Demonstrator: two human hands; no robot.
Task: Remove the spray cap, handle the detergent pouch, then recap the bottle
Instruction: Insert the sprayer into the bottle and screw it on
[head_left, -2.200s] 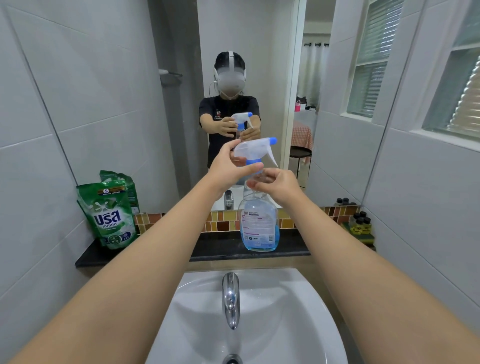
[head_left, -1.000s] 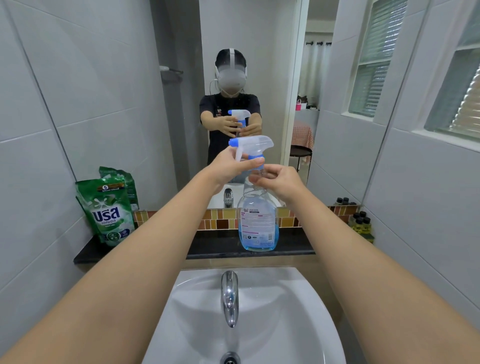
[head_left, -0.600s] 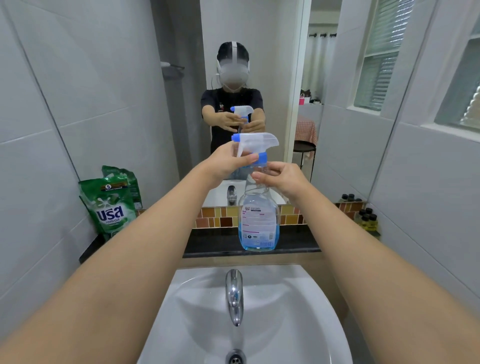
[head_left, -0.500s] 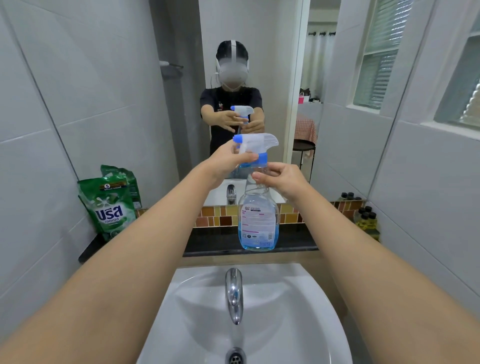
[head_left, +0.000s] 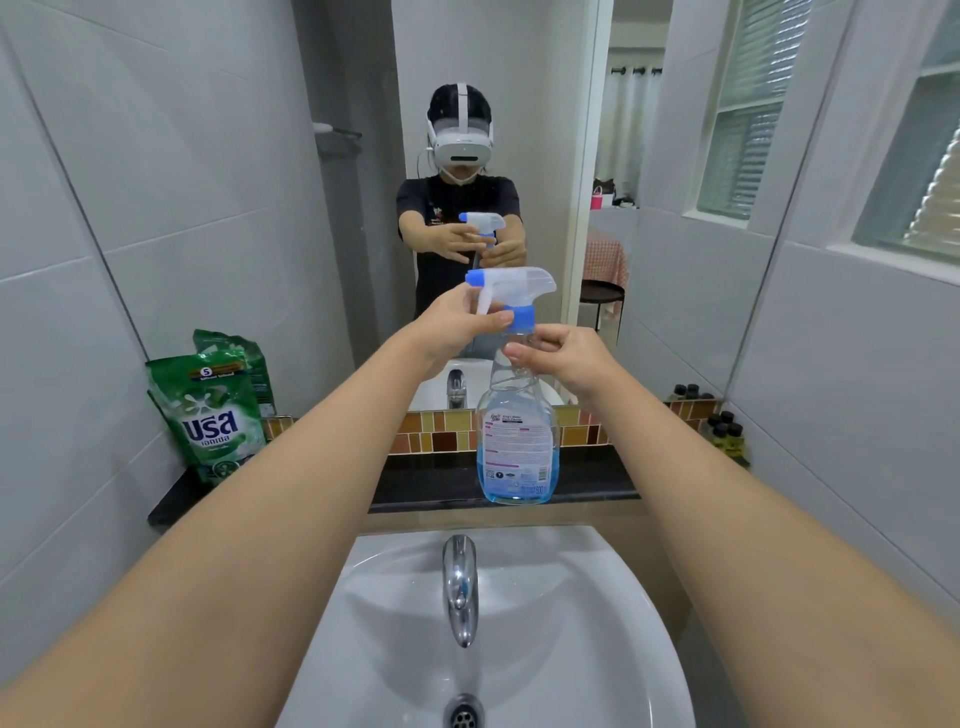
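Left hand (head_left: 451, 326) grips spray cap (head_left: 511, 291). Right hand (head_left: 570, 357) grips bottle (head_left: 517, 436) neck. Detergent pouch (head_left: 210, 415) far left.

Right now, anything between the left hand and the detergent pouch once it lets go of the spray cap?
Nothing visible. The left hand grips the spray cap on the bottle, which the right hand steadies at the neck. The detergent pouch stands on the ledge to the left, with open ledge between.
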